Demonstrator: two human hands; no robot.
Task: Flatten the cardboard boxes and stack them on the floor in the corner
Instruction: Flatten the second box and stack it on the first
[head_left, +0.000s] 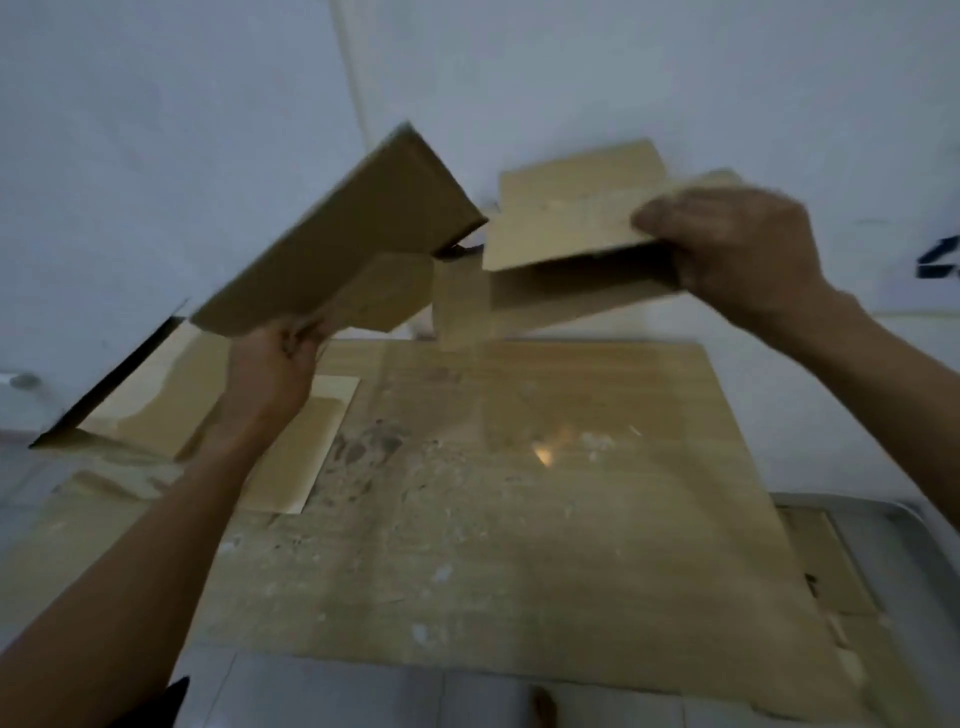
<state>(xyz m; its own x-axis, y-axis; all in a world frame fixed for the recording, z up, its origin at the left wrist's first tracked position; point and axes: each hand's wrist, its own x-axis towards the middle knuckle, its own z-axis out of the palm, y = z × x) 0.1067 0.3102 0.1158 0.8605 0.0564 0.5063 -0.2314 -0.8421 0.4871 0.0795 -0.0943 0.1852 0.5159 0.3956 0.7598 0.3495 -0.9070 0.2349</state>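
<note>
floor (363, 691): pale tiles right at the bottom of the view, so anything let go lands down here.
big flat sheet (519, 493): already flattened, lying on the floor under both arms and reaching back to the wall. It looks like the base of the stack. Its surface is scuffed and a bit shiny, so I'd guess a piece tossed on top could slide off line.
smaller pieces (156, 395): off to the left, and one has an edge propped up against the wall rather than lying flat. That could tip or snag whatever gets laid next to it.
left hand (270, 364): fingers curled round the bottom edge of the box's left panel. That's a grip on one edge only, so the panel could lever out of it if it twists.
right hand (737, 249): thumb on top of the right flap, the rest wrapped underneath, pinching it. It's blurry, so I can't tell how deep the hold goes.
box (462, 296): up in the air between the two hands, above the flat sheet, half opened with its panels splayed at odd angles. Not flat yet. My worry is that pulling the two sides apart tears the narrow middle panel instead of folding the creases, or that it springs back.
wall (156, 130): the corner seam runs up behind the box, so the drop spot is close.
</note>
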